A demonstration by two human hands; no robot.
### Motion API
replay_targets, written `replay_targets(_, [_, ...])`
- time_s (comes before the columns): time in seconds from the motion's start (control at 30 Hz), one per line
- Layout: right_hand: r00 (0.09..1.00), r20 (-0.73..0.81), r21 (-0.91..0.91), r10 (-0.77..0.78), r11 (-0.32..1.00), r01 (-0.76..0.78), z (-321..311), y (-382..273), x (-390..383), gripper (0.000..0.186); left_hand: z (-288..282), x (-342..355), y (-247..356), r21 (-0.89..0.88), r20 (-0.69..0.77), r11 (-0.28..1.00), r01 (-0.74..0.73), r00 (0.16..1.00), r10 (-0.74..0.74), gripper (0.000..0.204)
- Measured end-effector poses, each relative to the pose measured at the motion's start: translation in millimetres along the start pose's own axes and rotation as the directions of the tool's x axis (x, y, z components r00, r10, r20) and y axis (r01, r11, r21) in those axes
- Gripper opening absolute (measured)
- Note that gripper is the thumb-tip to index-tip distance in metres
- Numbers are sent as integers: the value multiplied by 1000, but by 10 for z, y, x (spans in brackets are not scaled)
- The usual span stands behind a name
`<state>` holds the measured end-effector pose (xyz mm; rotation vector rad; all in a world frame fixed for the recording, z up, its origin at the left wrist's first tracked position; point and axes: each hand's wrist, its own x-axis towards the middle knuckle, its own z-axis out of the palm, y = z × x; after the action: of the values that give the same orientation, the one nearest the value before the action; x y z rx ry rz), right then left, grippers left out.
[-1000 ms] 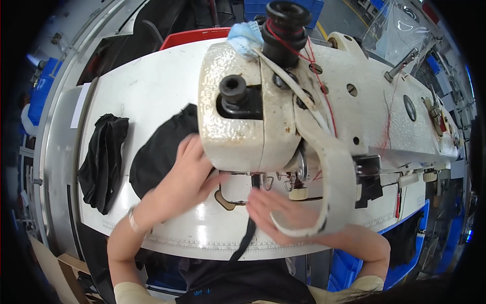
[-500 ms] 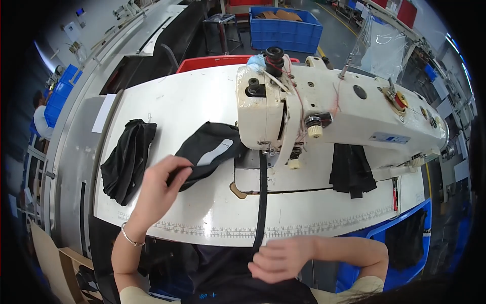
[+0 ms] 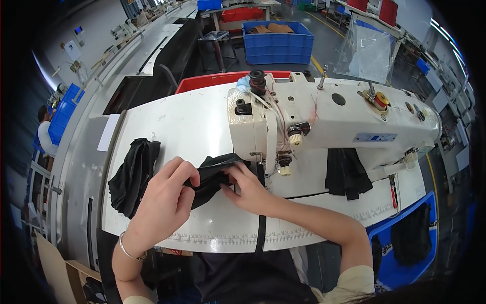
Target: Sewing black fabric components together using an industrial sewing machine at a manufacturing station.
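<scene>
A black fabric piece [image 3: 207, 191] lies bunched on the white table just left of the sewing machine's needle area [image 3: 259, 158]. Its upper edge is raised into a fold. At its left end, the curled fingers of my left hand [image 3: 169, 195] pinch it, though the exact contact is partly hidden. My right hand [image 3: 248, 190] reaches across and grips the piece near the machine head, fingers on the raised edge and thumb below. A narrow black strip [image 3: 261, 230] runs from the needle area under my right forearm and over the table's front edge.
A stack of black fabric pieces [image 3: 134, 177] lies at the left of the table [image 3: 187, 116]. More black pieces [image 3: 347, 173] sit under the machine arm [image 3: 344, 121], near a red-handled tool [image 3: 393, 191]. A blue bin [image 3: 387, 273] stands at the right; a red bin [image 3: 202, 81] is behind.
My right hand has moved up from the table's front edge and taken hold of the black fabric piece. The piece's light patch no longer shows, and its edge is folded up. The view has shifted.
</scene>
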<state>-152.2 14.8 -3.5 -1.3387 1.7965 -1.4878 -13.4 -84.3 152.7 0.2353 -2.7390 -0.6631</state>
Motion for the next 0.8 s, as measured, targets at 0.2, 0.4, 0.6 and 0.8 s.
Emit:
replay_targets(0.2, [938, -93, -411, -333, 871, 268, -88, 119, -10, 19, -42, 90, -88, 29, 38, 999, -13, 999, 12, 18])
replay_targets(0.4, [887, 151, -478, -436, 754, 452, -116, -97, -322, 18, 459, 334, -715, 656, -133, 736, -169, 933, 333, 24])
replay_targets(0.6, [964, 132, -347, -230, 901, 262, -343, -12, -578, 34, 1082, -115, -294, 67, 125, 992, -108, 987, 99, 43])
replay_targets(0.8, [855, 440, -519, -275, 699, 492, -512, -312, -1190, 57, 1378, -201, -255, 336, 43, 880, -335, 939, 341, 44])
